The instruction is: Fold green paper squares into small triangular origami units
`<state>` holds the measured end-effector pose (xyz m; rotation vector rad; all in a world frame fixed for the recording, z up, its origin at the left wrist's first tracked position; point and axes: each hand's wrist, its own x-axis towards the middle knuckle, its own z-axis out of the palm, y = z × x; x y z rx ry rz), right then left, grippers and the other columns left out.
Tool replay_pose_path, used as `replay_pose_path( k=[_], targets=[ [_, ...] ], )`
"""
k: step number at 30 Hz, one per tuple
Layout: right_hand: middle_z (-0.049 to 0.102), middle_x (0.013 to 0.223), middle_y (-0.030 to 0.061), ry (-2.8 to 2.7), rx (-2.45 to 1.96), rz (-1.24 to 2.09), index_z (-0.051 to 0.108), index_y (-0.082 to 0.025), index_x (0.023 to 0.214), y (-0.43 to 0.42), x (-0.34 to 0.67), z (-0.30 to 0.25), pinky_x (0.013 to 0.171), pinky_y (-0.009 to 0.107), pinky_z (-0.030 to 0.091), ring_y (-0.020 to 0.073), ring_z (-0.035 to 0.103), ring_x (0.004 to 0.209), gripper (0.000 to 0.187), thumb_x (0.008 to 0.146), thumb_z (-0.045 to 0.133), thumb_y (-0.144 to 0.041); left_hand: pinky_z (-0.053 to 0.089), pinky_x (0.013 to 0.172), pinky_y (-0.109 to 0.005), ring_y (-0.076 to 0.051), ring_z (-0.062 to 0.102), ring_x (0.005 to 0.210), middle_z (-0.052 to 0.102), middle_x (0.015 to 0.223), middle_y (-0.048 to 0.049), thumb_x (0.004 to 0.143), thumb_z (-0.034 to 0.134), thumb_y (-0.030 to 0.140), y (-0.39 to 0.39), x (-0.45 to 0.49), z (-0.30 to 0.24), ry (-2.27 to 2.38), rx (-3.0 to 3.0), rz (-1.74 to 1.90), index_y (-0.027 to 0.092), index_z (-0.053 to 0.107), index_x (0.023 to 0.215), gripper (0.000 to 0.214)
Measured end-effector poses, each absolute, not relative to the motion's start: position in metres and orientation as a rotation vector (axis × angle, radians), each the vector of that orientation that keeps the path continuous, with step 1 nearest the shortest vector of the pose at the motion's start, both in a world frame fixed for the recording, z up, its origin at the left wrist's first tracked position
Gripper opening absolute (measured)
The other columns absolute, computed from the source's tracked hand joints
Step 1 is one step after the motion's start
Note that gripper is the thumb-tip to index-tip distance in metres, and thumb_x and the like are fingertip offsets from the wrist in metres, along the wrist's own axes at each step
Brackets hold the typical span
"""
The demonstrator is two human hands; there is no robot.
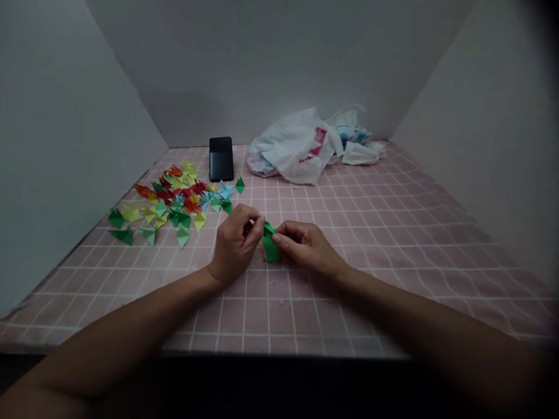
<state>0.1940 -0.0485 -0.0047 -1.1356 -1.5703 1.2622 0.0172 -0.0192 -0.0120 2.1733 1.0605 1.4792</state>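
A small green folded paper piece [269, 247] is pinched between both hands low over the pink checked tablecloth [371, 233]. My left hand [236, 241] curls its fingers and thumb onto the paper's left upper edge. My right hand [303, 244] grips its right side with fingertips pressed together. Part of the paper is hidden by my fingers. To the left lies a pile of coloured folded paper triangles [174, 201] in green, yellow, red, orange and blue.
A black phone [220, 158] stands against the back wall. A white plastic bag [301, 148] with crumpled contents lies at the back centre-right. White walls close in the table on the left, back and right. The table's near edge runs below my forearms.
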Motion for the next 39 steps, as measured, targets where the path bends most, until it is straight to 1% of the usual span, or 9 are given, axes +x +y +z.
replay_pose_path(
  k=[7, 12, 15, 17, 20, 23, 29, 34, 39],
  targets=[
    [0.053, 0.063, -0.0018, -1.608, -1.281, 0.892, 0.055, -0.020, 0.066, -0.040, 0.198, -0.008, 0.058, 0.028, 0.035, 0.0131, 0.047, 0.061, 0.015, 0.080, 0.057, -0.020, 0.044, 0.061, -0.026, -0.012, 0.056, 0.064, 0.057, 0.076, 0.0024, 0.088, 0.059, 0.016, -0.021, 0.019, -0.013, 1.218, 2.194, 1.299, 0.022, 0.053, 0.085, 0.009],
    [0.055, 0.066, -0.0014, -1.628, -1.283, 0.749, 0.054, -0.020, 0.070, -0.041, 0.199, -0.007, 0.061, 0.029, 0.036, 0.0132, 0.049, 0.062, 0.015, 0.085, 0.058, -0.020, 0.044, 0.060, -0.025, -0.011, 0.056, 0.064, 0.058, 0.077, 0.0028, 0.081, 0.059, 0.009, -0.024, 0.021, -0.013, 1.234, 2.098, 1.161, 0.021, 0.054, 0.093, 0.017],
    [0.054, 0.069, -0.0014, -1.562, -1.215, 0.846, 0.055, -0.021, 0.079, -0.042, 0.198, -0.009, 0.061, 0.029, 0.038, 0.0136, 0.049, 0.063, 0.018, 0.092, 0.058, -0.033, 0.048, 0.057, -0.024, -0.010, 0.060, 0.062, 0.058, 0.083, 0.0021, 0.085, 0.058, 0.015, -0.025, 0.023, -0.013, 1.231, 1.858, 1.176, 0.021, 0.053, 0.093, 0.011],
    [0.055, 0.071, -0.0015, -1.547, -1.171, 0.918, 0.055, -0.021, 0.083, -0.041, 0.198, -0.011, 0.060, 0.029, 0.039, 0.0136, 0.050, 0.064, 0.021, 0.092, 0.061, -0.039, 0.052, 0.054, -0.024, -0.010, 0.063, 0.060, 0.057, 0.088, 0.0021, 0.088, 0.058, 0.021, -0.025, 0.023, -0.012, 1.211, 1.672, 1.198, 0.021, 0.051, 0.094, 0.010],
    [0.058, 0.075, -0.0007, -1.596, -1.155, 0.943, 0.057, -0.020, 0.083, -0.040, 0.196, -0.015, 0.063, 0.030, 0.040, 0.0142, 0.052, 0.068, 0.017, 0.087, 0.067, -0.033, 0.055, 0.051, -0.024, -0.010, 0.065, 0.057, 0.055, 0.091, 0.0024, 0.087, 0.060, 0.025, -0.028, 0.025, -0.011, 1.161, 1.507, 1.211, 0.021, 0.050, 0.096, 0.014],
    [0.059, 0.077, -0.0003, -1.578, -1.150, 0.965, 0.059, -0.020, 0.083, -0.040, 0.195, -0.018, 0.065, 0.030, 0.042, 0.0148, 0.053, 0.071, 0.010, 0.086, 0.065, -0.027, 0.055, 0.051, -0.023, -0.010, 0.064, 0.057, 0.054, 0.084, 0.0041, 0.084, 0.064, 0.024, -0.033, 0.028, -0.009, 1.108, 1.426, 1.172, 0.021, 0.051, 0.099, 0.020],
    [0.059, 0.076, -0.0012, -1.386, -1.079, 1.158, 0.060, -0.020, 0.086, -0.042, 0.193, -0.018, 0.060, 0.027, 0.044, 0.0132, 0.054, 0.066, 0.011, 0.085, 0.066, -0.029, 0.057, 0.058, -0.022, -0.010, 0.064, 0.063, 0.056, 0.076, 0.0056, 0.075, 0.070, 0.022, -0.038, 0.032, -0.007, 1.036, 1.339, 1.084, 0.020, 0.059, 0.104, 0.031],
    [0.057, 0.072, -0.0032, -1.304, -1.029, 1.251, 0.060, -0.020, 0.085, -0.043, 0.192, -0.017, 0.056, 0.026, 0.044, 0.0103, 0.052, 0.059, 0.015, 0.085, 0.068, -0.032, 0.059, 0.064, -0.026, -0.013, 0.067, 0.068, 0.065, 0.079, 0.0018, 0.075, 0.069, 0.022, -0.037, 0.032, -0.007, 0.993, 1.327, 1.040, 0.019, 0.062, 0.098, 0.024],
    [0.060, 0.072, -0.0033, -1.261, -1.000, 1.296, 0.060, -0.020, 0.087, -0.044, 0.192, -0.017, 0.056, 0.025, 0.045, 0.0100, 0.054, 0.059, 0.015, 0.086, 0.069, -0.031, 0.059, 0.066, -0.028, -0.014, 0.068, 0.069, 0.068, 0.079, 0.0000, 0.075, 0.072, 0.025, -0.034, 0.030, -0.006, 0.972, 1.299, 0.985, 0.016, 0.065, 0.097, 0.024]
  ],
)
